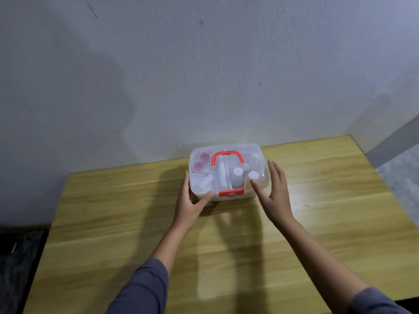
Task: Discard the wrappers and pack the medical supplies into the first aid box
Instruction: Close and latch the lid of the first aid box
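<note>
At the far edge of the table point(317, 223), close to the wall point(204, 75): the first aid box point(226, 173), lid shut, red handle point(226, 156) lying flat on top, red latch point(231, 192) at the front. Through the clear lid, red-capped rolls point(197, 165) on the left and white bottles point(238, 175) in the middle and right compartments. No wrappers visible on the table. Left hand point(189, 205) cupped against the near left corner, fingers point(186, 182) spread along the side wall, thumb on the front. Right hand point(275, 191) just beside the right end, flat, fingers held loosely together, holding nothing; touching or not, cannot tell. Probably light, stiff, smooth plastic, so a bit slippery between flat palms. Safer to lift by the handle, or to press both ends firmly. Packing looks finished.
</note>
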The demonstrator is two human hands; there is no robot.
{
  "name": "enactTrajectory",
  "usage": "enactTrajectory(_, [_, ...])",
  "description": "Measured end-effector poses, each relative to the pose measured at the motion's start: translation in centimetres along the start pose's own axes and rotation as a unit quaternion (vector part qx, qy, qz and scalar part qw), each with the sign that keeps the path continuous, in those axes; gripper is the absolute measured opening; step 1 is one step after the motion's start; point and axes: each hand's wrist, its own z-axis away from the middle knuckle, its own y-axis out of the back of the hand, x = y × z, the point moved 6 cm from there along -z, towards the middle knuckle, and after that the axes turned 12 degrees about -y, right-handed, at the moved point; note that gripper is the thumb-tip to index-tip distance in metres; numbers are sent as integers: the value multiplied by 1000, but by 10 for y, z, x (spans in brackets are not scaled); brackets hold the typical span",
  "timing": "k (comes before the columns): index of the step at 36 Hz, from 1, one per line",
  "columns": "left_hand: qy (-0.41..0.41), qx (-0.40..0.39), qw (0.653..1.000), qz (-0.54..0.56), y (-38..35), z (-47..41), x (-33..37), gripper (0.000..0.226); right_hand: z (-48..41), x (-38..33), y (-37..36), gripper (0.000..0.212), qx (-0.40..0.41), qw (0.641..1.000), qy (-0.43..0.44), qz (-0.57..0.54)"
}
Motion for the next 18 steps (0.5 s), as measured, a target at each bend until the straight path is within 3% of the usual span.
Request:
enactTrajectory(5, [-6, -23, 999, -26, -8, -5, 11, 91, -1, 11, -13, 72, -106, 987, -85, -90])
enactTrajectory(18, [27, -60, 997, -37, -22, -39, 14, 85, -38, 7, -21, 66, -164, 967, -103, -167])
